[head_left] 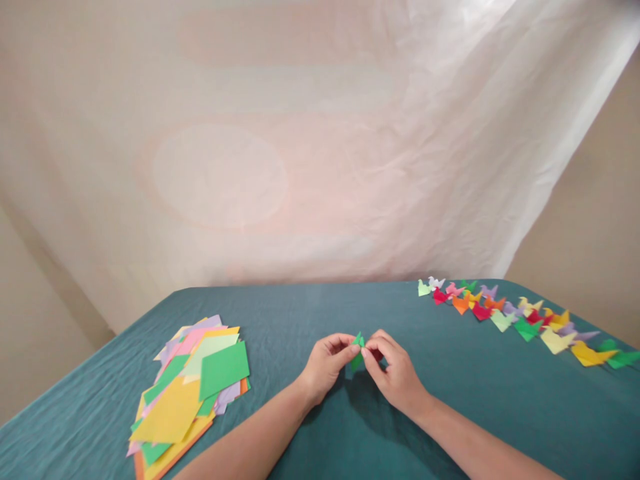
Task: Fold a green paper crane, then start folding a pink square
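Note:
A small folded piece of green origami paper [357, 361] is held upright between my two hands, just above the middle of the table. My left hand [327, 363] pinches it from the left with thumb and fingers. From the right, my right hand [393, 370] grips its edge near the top with thumb and forefinger. My fingertips cover part of the paper, so its full shape is hidden. Its upper end comes to a point.
On the left lies a loose pile of coloured paper squares [170, 410]. Rows of small folded paper birds [527, 329] in several colours run along the right side. A dark green cloth [280, 313] covers the table, and a pale sheet [320, 167] hangs behind it.

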The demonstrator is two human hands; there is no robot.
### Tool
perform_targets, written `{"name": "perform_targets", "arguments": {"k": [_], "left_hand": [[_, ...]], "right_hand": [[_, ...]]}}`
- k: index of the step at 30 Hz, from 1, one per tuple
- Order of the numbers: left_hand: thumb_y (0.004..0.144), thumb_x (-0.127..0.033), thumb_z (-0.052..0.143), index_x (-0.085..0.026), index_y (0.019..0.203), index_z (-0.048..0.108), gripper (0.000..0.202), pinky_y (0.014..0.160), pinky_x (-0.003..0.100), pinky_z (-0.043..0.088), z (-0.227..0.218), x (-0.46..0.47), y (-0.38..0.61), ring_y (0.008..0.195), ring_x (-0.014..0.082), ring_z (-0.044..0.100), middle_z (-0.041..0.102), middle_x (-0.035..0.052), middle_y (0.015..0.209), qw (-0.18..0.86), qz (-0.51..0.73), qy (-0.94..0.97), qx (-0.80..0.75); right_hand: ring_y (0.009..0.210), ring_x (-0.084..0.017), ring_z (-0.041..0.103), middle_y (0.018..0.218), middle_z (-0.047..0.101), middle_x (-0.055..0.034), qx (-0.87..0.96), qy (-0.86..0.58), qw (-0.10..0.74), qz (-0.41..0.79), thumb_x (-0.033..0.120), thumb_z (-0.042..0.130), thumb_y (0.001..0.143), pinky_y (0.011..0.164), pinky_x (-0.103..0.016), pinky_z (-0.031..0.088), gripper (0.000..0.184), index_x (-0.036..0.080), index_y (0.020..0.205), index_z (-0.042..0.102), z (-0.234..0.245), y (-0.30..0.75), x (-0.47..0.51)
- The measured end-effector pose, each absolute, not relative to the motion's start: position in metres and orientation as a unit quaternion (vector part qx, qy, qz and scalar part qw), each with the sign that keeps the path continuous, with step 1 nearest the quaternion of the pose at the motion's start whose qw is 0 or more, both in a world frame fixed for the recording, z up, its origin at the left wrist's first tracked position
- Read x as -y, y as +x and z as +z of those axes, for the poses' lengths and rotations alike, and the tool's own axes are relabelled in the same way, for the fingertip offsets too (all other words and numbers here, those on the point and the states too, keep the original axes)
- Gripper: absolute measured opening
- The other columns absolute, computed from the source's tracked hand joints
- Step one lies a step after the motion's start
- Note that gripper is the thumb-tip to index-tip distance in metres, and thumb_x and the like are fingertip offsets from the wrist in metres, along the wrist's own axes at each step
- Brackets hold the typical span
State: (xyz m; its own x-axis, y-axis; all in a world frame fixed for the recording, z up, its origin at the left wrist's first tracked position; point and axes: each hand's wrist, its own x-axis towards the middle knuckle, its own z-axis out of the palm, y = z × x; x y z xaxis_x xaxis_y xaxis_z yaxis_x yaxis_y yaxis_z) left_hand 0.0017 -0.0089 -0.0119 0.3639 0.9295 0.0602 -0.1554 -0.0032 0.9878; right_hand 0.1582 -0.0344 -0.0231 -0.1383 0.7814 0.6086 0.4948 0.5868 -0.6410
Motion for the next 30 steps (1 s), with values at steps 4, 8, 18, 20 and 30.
{"name": "perform_targets", "arguments": {"k": [4, 8, 18, 20, 30], "left_hand": [[0.064, -0.043, 0.073, -0.013, 0.081, 0.066, 0.035, 0.072, 0.026, 0.042, -0.014, 0.009, 0.004, 0.070, 0.0143, 0.056, 0.065, 0.0037, 0.077, 0.621, 0.449, 0.544, -0.343], [0.065, -0.040, 0.073, -0.013, 0.080, 0.065, 0.033, 0.069, 0.024, 0.041, -0.018, 0.008, 0.004, 0.067, 0.0126, 0.055, 0.064, 0.0027, 0.076, 0.629, 0.452, 0.534, -0.340], [0.068, -0.036, 0.072, -0.013, 0.085, 0.064, 0.030, 0.073, 0.025, 0.042, -0.021, 0.006, 0.003, 0.072, 0.0135, 0.056, 0.065, 0.0041, 0.080, 0.625, 0.458, 0.537, -0.333], [0.067, -0.034, 0.073, -0.012, 0.087, 0.063, 0.031, 0.074, 0.026, 0.042, -0.022, 0.005, 0.004, 0.074, 0.0141, 0.057, 0.065, 0.0051, 0.082, 0.626, 0.449, 0.544, -0.332], [0.067, -0.034, 0.073, -0.012, 0.089, 0.062, 0.033, 0.072, 0.026, 0.043, -0.028, 0.004, 0.004, 0.072, 0.0144, 0.058, 0.065, 0.0050, 0.080, 0.616, 0.432, 0.566, -0.337]], "right_hand": [[0.062, -0.013, 0.047, 0.070, 0.046, 0.0003, 0.732, -0.436, 0.501, 0.153, 0.023, 0.046, 0.086, 0.059, -0.025, 0.039, 0.015, 0.019, 0.071, 0.049, -0.024, 0.158, 0.033], [0.062, -0.013, 0.048, 0.070, 0.047, 0.0003, 0.730, -0.437, 0.498, 0.168, 0.024, 0.046, 0.086, 0.060, -0.025, 0.040, 0.017, 0.019, 0.071, 0.050, -0.023, 0.159, 0.033], [0.062, -0.013, 0.048, 0.070, 0.047, 0.0000, 0.720, -0.447, 0.501, 0.177, 0.026, 0.046, 0.087, 0.060, -0.025, 0.041, 0.018, 0.019, 0.070, 0.050, -0.023, 0.159, 0.032], [0.061, -0.013, 0.048, 0.069, 0.047, 0.0002, 0.716, -0.449, 0.504, 0.177, 0.026, 0.046, 0.087, 0.059, -0.025, 0.041, 0.018, 0.019, 0.070, 0.049, -0.024, 0.159, 0.031], [0.065, -0.015, 0.051, 0.072, 0.054, -0.0021, 0.685, -0.450, 0.536, 0.202, 0.030, 0.045, 0.088, 0.061, -0.026, 0.043, 0.022, 0.018, 0.073, 0.056, -0.022, 0.163, 0.027]]}}
